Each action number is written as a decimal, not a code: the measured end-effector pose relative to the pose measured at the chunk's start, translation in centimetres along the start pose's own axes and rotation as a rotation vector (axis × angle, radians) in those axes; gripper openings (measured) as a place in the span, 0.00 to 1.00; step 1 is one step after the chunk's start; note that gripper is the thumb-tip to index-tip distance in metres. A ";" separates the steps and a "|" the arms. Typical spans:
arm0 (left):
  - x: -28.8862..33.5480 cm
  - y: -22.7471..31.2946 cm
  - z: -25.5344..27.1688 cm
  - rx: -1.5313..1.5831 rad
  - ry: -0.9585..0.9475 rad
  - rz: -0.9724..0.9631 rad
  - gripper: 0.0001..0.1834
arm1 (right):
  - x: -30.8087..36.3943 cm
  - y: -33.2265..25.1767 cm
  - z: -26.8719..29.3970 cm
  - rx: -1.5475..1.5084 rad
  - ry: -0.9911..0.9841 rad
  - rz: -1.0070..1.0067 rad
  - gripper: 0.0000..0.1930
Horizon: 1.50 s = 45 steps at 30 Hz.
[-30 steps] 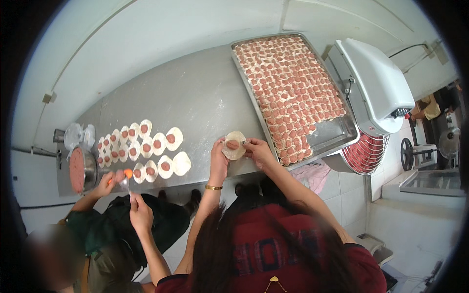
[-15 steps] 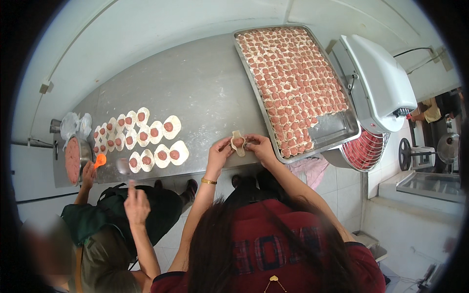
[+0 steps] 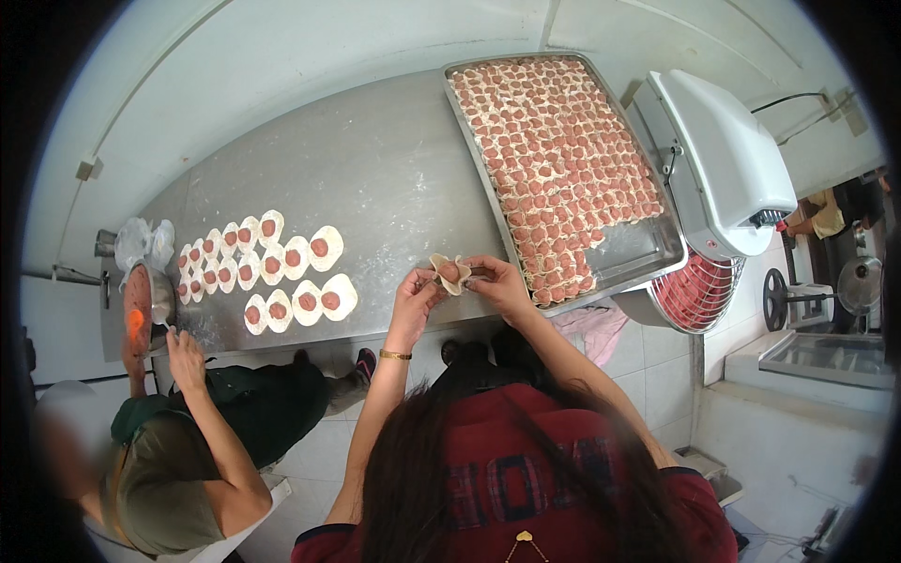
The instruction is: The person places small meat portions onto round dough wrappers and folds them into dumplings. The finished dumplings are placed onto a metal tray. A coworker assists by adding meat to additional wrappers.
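Between my two hands, over the front edge of the steel table, is a dumpling (image 3: pixel 450 273): a pale dough wrapper gathered up around a ball of pink meat filling. My left hand (image 3: pixel 417 298) pinches its left side, and my right hand (image 3: pixel 497 284) pinches its right side. To the left on the table lie several flat dough wrappers (image 3: pixel 319 247), each topped with a lump of filling. Right of my hands stands a large metal tray (image 3: pixel 640 251) packed with rows of open-topped dumplings; its near right corner shows bare metal.
At the left a co-worker (image 3: pixel 192 361) leans over a metal bowl of meat filling (image 3: pixel 139 286) with an orange spoon (image 3: pixel 136 324). A white mixer (image 3: pixel 723 159) with a wire-guarded bowl stands right of the tray. A pink cloth (image 3: pixel 601 328) hangs at the table edge.
The wrapper's flaps, spread out before, are now folded up around the filling in my hands. The co-worker's hand has moved from the wrappers back to the filling bowl.
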State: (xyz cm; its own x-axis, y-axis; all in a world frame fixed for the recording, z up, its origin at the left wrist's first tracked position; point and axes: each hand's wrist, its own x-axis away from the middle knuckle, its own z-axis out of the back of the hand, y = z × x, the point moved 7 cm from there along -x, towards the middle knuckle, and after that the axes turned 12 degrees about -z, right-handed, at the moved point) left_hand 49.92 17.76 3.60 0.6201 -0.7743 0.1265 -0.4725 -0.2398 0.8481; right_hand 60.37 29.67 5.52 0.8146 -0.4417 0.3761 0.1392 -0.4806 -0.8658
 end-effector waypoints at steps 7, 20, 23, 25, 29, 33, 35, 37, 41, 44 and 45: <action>0.7 1.5 -1.0 0.006 0.111 -0.097 0.12 | -0.1 -1.2 0.2 0.155 0.058 -0.024 0.15; 1.4 -0.3 -0.8 -0.878 -0.060 -0.345 0.11 | 0.9 0.4 -0.2 0.916 0.233 0.295 0.18; 1.8 -0.3 -0.9 -0.801 0.028 -0.263 0.14 | 1.9 0.1 -0.6 0.938 0.196 0.275 0.16; 2.0 -0.2 -1.2 -0.803 0.039 -0.236 0.16 | 2.4 -0.2 -0.7 0.938 0.183 0.257 0.16; 1.9 0.1 -1.8 -0.917 -0.037 -0.205 0.20 | 1.6 -0.5 -1.1 0.934 0.150 0.263 0.16; 1.4 0.1 -2.2 -0.986 -0.105 -0.198 0.20 | 1.2 -0.8 -1.2 0.935 0.110 0.331 0.16; 1.2 0.0 -2.4 -0.973 -0.142 -0.202 0.19 | 1.7 -1.3 -0.9 0.990 0.191 0.388 0.14; 1.1 -0.2 -2.5 -0.953 -0.164 -0.182 0.17 | 2.0 -1.4 -0.9 1.024 0.204 0.386 0.14; 0.7 -0.4 -2.7 -1.014 -0.186 -0.144 0.13 | 1.5 -1.2 -1.1 1.003 0.123 0.310 0.13; 0.7 0.2 -3.1 -1.083 -0.190 -0.164 0.11 | 1.3 -1.5 -1.5 1.005 0.084 0.360 0.10; 0.6 0.3 -3.2 -1.083 -0.191 -0.162 0.11 | 1.3 -1.5 -1.6 1.017 0.075 0.390 0.09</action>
State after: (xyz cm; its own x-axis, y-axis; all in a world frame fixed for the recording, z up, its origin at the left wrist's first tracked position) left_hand 52.20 19.11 5.56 0.4747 -0.8797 -0.0286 0.4598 0.2201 0.8603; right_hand 60.30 28.62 7.86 0.8720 -0.4894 0.0061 0.3076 0.5381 -0.7847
